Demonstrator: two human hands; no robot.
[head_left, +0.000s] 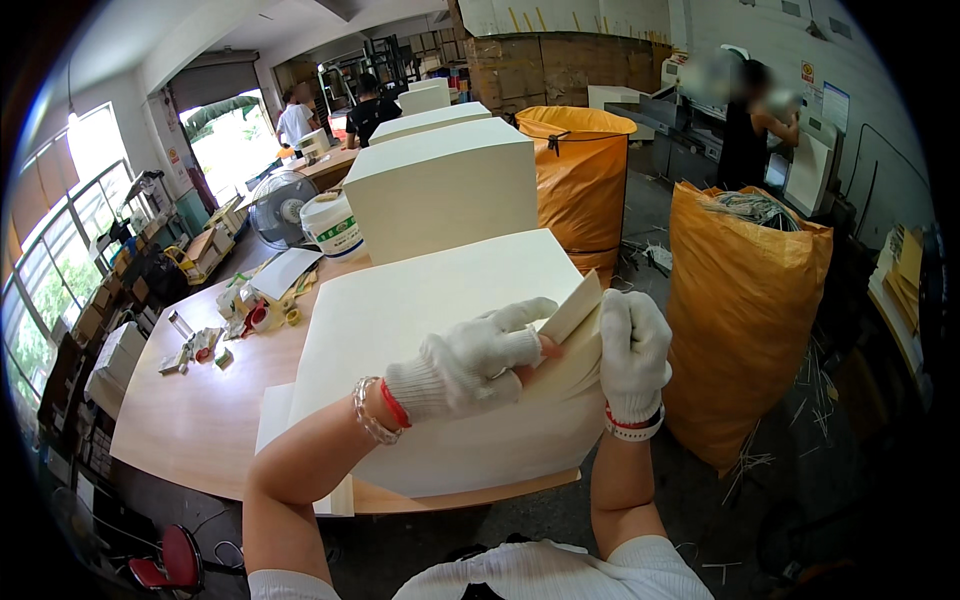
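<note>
A large stack of cream-white paper sheets [430, 290] lies in front of me, its right corner bent up into a curled flap. My right hand [634, 350], in a white knitted glove, is closed around that lifted corner. Over the near right part of the stack reaches my left hand [475, 360], gloved the same way, its fingers apart. Bare fingertips poke out of the left glove and touch the raised sheets. How the right fingertips grip the paper is hidden from view.
Taller paper stacks [450, 185] stand behind. A white tub [332, 225], a fan [283, 208] and tape rolls [262, 318] are on the left. Orange sacks [745, 320] flank the wooden table [190, 420] on the right. A co-worker [745, 125] stands at a machine; others are farther back.
</note>
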